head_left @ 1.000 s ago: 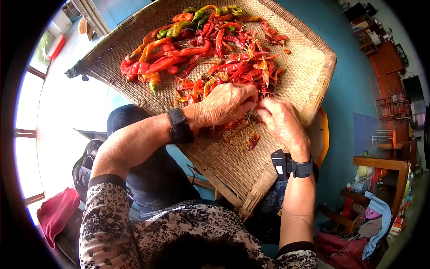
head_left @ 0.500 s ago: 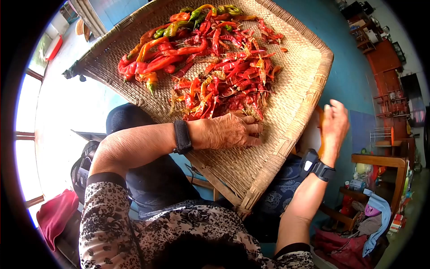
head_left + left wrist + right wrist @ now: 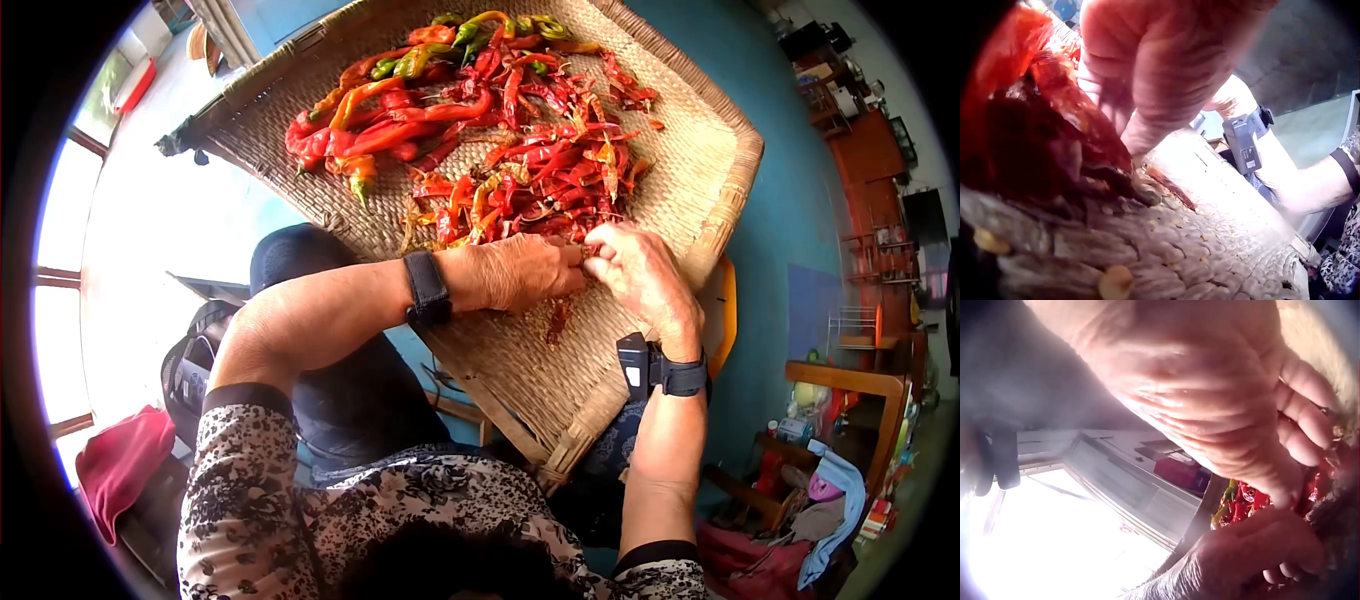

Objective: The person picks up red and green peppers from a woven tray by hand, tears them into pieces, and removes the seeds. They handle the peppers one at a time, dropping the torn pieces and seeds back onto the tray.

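In the head view, my left hand (image 3: pixel 525 272) and right hand (image 3: pixel 648 275) meet at the near edge of a heap of dried red chilies (image 3: pixel 560 180) on a woven tray (image 3: pixel 700 190). Between the thumb and fingers of the right hand (image 3: pixel 1210 394), the right wrist view shows part of a red chili (image 3: pixel 1317 486). The left hand's curled fingers come up against it from below, pinching at the same spot. Much of that chili is hidden by the hands. Close under the left hand (image 3: pixel 1172 69), crumpled chilies (image 3: pixel 1079 112) lie on the weave among loose seeds (image 3: pixel 1116 281).
Fresh red peppers (image 3: pixel 400 132) and some green peppers (image 3: pixel 470 32) lie toward the tray's far left. The tray rests over the person's lap. Beyond its right side is an orange-edged thing (image 3: pixel 729 310). A wooden chair (image 3: pixel 850 380) with clothes stands farther right.
Half a second ago the right hand was out past the tray's right edge; it has come back left to meet the left hand, as a second ago. The left hand stayed beside the heap.
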Motion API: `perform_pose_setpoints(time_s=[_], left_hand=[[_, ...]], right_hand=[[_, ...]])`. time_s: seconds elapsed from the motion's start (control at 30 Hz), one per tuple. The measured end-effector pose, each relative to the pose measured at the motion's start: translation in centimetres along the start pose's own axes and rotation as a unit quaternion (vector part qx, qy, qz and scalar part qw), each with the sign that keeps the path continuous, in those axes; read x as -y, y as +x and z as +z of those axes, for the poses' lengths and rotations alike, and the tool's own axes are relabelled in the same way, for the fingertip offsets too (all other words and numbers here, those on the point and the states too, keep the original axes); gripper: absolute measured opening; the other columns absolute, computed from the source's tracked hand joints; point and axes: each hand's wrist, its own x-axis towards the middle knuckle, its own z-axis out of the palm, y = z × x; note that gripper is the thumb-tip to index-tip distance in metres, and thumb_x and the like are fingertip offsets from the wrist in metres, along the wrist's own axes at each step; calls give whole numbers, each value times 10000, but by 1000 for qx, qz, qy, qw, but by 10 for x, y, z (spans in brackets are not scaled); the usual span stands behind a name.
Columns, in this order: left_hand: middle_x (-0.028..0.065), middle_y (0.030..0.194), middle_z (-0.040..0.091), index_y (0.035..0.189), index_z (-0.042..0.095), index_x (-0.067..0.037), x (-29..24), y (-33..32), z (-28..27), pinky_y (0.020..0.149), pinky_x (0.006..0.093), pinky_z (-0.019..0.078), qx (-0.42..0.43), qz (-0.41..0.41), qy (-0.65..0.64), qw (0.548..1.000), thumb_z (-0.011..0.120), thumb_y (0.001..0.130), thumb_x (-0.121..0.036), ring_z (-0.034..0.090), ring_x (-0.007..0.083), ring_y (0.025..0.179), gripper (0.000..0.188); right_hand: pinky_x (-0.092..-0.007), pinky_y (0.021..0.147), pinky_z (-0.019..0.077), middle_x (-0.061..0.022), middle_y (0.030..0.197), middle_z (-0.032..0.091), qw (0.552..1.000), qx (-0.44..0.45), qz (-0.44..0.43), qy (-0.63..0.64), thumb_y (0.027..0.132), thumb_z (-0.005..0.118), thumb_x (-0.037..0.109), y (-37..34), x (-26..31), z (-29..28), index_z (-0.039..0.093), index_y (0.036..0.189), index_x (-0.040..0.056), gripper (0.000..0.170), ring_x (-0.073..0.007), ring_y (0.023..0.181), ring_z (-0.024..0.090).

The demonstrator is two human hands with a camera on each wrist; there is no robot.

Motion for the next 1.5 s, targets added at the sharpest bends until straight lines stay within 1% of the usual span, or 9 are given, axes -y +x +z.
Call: perform_pose_setpoints(time_s=[0.07, 0.13, 0.2, 0.53, 0.93, 1.17, 1.27, 1.33, 1.5], left_hand=[[147, 1059, 543, 1082, 549, -48, -3, -6, -1, 796, 407, 520, -102, -24, 2, 994, 617, 767, -70, 566, 305, 1008, 323], [146, 1054, 541, 1078, 545, -49, -4, -10, -12, 770, 415, 528, -37, -62, 14, 997, 625, 763, -61, 587, 306, 977, 326], [139, 1045, 539, 1069, 544, -42, -12, -13, -35, 746, 413, 528, 83, -159, 29, 983, 613, 767, -62, 609, 314, 916, 310], [171, 1002, 514, 989, 512, 2, 2, -15, -24, 688, 429, 525, -4, -124, 24, 992, 548, 798, -50, 621, 353, 804, 202], [171, 969, 515, 950, 497, -7, 6, -5, -19, 685, 436, 522, -13, -125, -19, 992, 530, 786, -18, 605, 366, 833, 167], [166, 952, 534, 984, 519, -9, 10, -2, -15, 707, 435, 514, -63, -107, -54, 991, 526, 806, -4, 595, 371, 849, 178], [152, 929, 547, 983, 540, -12, 8, 1, -20, 706, 423, 512, -88, -104, -100, 986, 555, 795, 5, 593, 370, 846, 190], [144, 921, 554, 981, 548, -18, 8, 4, -20, 708, 412, 514, -129, -84, -125, 980, 579, 788, 9, 596, 360, 844, 198], [108, 918, 585, 973, 574, -32, -6, 14, -34, 730, 349, 519, -226, -84, -189, 952, 649, 793, 1, 619, 262, 854, 198]], right_hand=[[-440, 711, 471, -198, 869, 620, 988, 136, 76, 11, 775, 668, 96, -1, 7, 1, 598, 910, -3, 182, -384, 832, 601], [-438, 693, 456, -192, 807, 604, 982, 185, 33, -13, 760, 697, 170, -5, 3, 8, 609, 888, 5, 228, -374, 798, 593], [-412, 659, 495, -158, 788, 636, 986, 163, -13, -17, 706, 778, 168, -12, -1, 21, 633, 935, 19, 309, -331, 732, 627], [-437, 767, 479, -153, 900, 596, 982, 161, -65, -78, 702, 727, 108, -25, -4, 38, 605, 938, 55, 271, -347, 906, 591], [-407, 667, 475, -116, 823, 562, 984, 172, -28, -19, 745, 692, 56, -32, 1, 28, 548, 775, 40, 148, -316, 762, 587], [-338, 539, 454, -108, 656, 587, 938, -311, 131, -82, 812, 649, 39, -47, -31, -57, 533, 818, 33, 116, -170, 569, 563], [-398, 627, 485, -112, 692, 615, 866, -321, 301, -239, 799, 661, 77, -72, -62, -79, 567, 847, 39, 113, -344, 624, 577], [-389, 645, 502, -122, 806, 637, 842, -341, 209, -362, 786, 682, 88, -76, -66, -71, 602, 940, 46, 178, -318, 657, 600], [-317, 644, 509, -149, 942, 626, 958, -182, 205, 79, 800, 731, 150, -38, -12, -20, 568, 1138, 53, 388, -203, 726, 618]])
